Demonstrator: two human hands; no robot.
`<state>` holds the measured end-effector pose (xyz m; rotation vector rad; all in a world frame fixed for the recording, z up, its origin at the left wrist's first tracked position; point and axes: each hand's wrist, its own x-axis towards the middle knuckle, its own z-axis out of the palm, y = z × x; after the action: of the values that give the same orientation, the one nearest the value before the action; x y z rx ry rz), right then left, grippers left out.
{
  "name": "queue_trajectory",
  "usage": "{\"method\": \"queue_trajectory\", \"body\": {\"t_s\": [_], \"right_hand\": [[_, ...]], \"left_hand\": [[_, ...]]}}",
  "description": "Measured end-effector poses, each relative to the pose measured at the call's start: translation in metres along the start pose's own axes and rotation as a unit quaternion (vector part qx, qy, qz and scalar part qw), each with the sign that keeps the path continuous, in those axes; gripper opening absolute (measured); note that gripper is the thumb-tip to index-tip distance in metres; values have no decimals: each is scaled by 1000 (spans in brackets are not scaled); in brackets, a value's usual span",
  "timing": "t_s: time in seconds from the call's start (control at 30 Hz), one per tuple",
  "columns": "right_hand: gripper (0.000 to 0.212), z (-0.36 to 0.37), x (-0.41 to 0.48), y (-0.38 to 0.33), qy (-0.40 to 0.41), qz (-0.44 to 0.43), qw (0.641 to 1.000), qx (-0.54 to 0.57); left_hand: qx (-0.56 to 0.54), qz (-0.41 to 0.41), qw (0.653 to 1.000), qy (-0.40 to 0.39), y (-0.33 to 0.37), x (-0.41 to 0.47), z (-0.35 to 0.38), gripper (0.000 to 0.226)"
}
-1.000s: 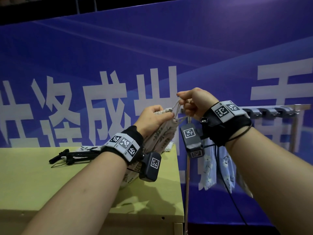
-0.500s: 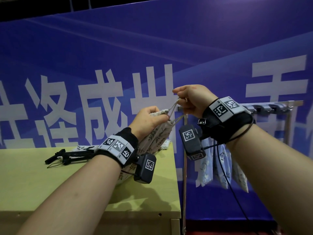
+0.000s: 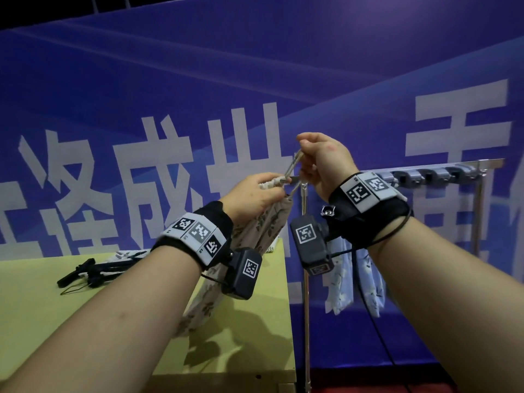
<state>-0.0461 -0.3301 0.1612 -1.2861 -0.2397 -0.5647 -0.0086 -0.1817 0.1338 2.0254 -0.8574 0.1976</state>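
Left hand [image 3: 255, 194] grips the gathered mouth of the floral drawstring bag [image 3: 263, 228], fingers curled round the ruched top. Right hand [image 3: 326, 160] is closed, pinching the drawstring cord [image 3: 293, 164]. Two strands run taut from that pinch down to the bag mouth.

The bag is held in the air above the right edge of the yellow-green table [image 3: 42, 307]. Its body hangs down behind the left wrist, and the lower end is at the tabletop; can't tell if it touches.

Around:
- Metal rack rail [image 3: 377, 169] directly behind the right hand, with a row of grey hooks [image 3: 425, 175] along it. The hand covers the rail's left end.
- Rack post [image 3: 305, 321] stands just beside the table edge.
- Blue floral bags [image 3: 340, 282] hang under the rail, partly hidden by the right wrist and forearm.
- Black clips or hangers [image 3: 90, 270] lie on the table's far left on patterned cloth. Exact type unclear.
- Blue banner [image 3: 255, 66] with large white characters fills the background.

Obstructions: both wrists carry marker bands, left [image 3: 195, 236] and right [image 3: 365, 191]. A black module hangs off each, left [image 3: 245, 275] and right [image 3: 310, 245]. The left module overlaps the bag body, the right one overlaps the post.
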Motion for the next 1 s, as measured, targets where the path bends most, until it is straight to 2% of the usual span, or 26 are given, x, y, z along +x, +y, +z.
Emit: {"method": "queue_trajectory", "body": {"t_s": [0.1, 0.23, 0.37, 0.53, 0.73, 0.83, 1.0], "right_hand": [[26, -10, 13, -2, 35, -14, 999, 21], [27, -29, 31, -16, 78, -42, 994, 63], [27, -57, 48, -30, 119, -69, 987, 86], [22, -103, 62, -34, 146, -81, 985, 31], [27, -149, 80, -13, 162, -82, 981, -62], [26, -170, 88, 4, 160, -58, 979, -110], [24, -195, 92, 27, 140, -37, 974, -173]], "left_hand": [[14, 19, 1000, 21, 5, 22, 3, 17], [16, 51, 997, 57, 25, 56, 13, 21], [-17, 89, 993, 79, 51, 89, 34, 22], [-33, 112, 989, 87, 58, 122, 80, 22], [-53, 65, 996, 44, 41, 152, 122, 21], [-52, 27, 998, 10, 33, 161, 137, 10], [-134, -31, 988, -77, 22, 170, 169, 14]]}}
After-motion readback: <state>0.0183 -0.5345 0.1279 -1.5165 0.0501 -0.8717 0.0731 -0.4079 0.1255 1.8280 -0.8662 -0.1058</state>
